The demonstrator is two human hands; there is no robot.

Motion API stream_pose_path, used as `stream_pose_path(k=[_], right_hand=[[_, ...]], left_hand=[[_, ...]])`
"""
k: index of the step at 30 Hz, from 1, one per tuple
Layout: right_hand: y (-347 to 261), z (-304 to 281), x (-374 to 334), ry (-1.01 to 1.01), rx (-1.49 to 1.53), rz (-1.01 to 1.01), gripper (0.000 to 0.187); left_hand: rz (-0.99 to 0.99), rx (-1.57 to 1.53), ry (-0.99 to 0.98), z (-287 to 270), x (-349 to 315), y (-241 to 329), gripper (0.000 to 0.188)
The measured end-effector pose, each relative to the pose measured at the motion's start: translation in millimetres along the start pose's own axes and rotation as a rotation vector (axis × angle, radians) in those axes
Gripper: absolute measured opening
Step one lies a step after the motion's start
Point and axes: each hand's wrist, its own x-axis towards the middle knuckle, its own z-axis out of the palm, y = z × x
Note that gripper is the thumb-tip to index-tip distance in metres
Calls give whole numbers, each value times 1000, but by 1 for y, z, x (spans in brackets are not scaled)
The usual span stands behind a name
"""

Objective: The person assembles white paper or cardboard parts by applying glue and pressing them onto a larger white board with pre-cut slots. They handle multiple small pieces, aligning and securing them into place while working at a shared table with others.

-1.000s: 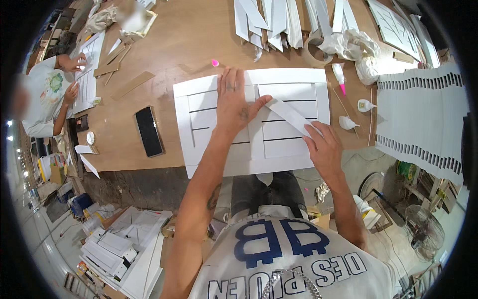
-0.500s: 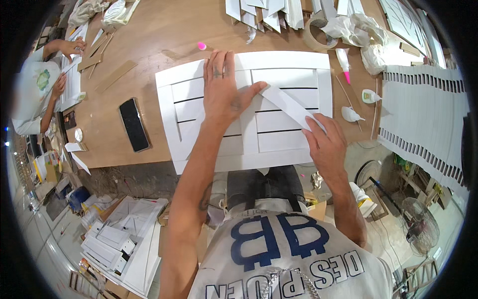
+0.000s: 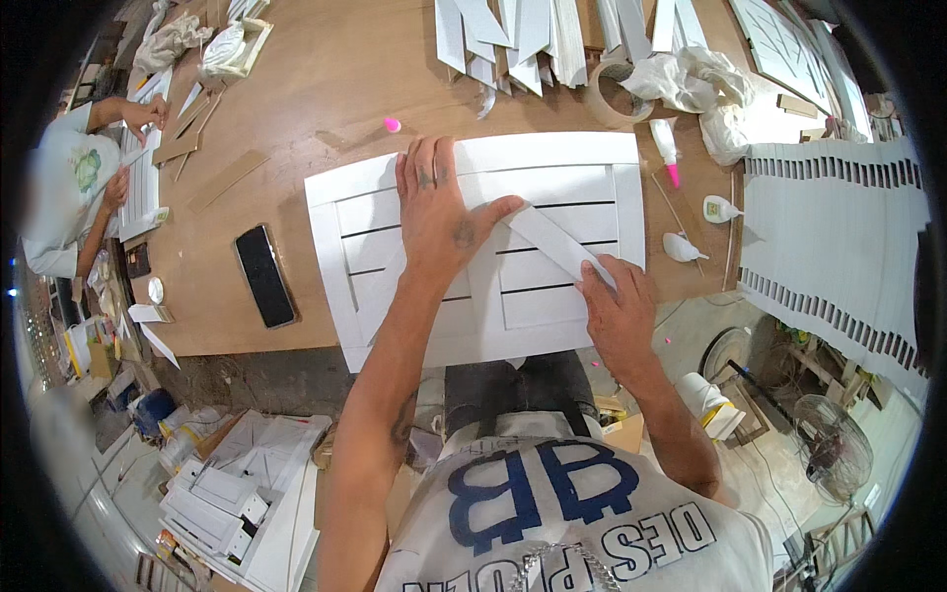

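Observation:
A white framed panel (image 3: 552, 345) with dark gaps between its slats lies across the table edge in front of me. My left hand (image 3: 434, 212) rests on its left part, fingers stretched toward the far rail and thumb out to the right. A loose white strip (image 3: 548, 243) lies slantwise over the panel's right half. The left thumb touches or nearly touches its upper end. Its lower end is between the thumb and fingers of my right hand (image 3: 621, 306). The strip's underside is hidden.
A black phone (image 3: 264, 276) lies left of the panel. Glue bottles (image 3: 720, 209), a tape roll (image 3: 617, 96) and stacked white slats (image 3: 829, 257) stand to the right. Cut white pieces (image 3: 513, 39) are at the back. A co-worker (image 3: 79, 187) works at the far left.
The whole view has shifted, so the table and panel sit lower in the picture. Both hands and the strip keep nearly the same place on the panel.

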Motion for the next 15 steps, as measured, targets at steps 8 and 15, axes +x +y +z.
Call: stream_pose_path(k=[8, 15], right_hand=[[-1, 9, -7, 41, 38, 18, 30], [-3, -32, -48, 155, 157, 554, 57]], left_hand=[[13, 1, 1, 5, 1, -2, 106], [40, -20, -33, 0, 4, -7, 102]])
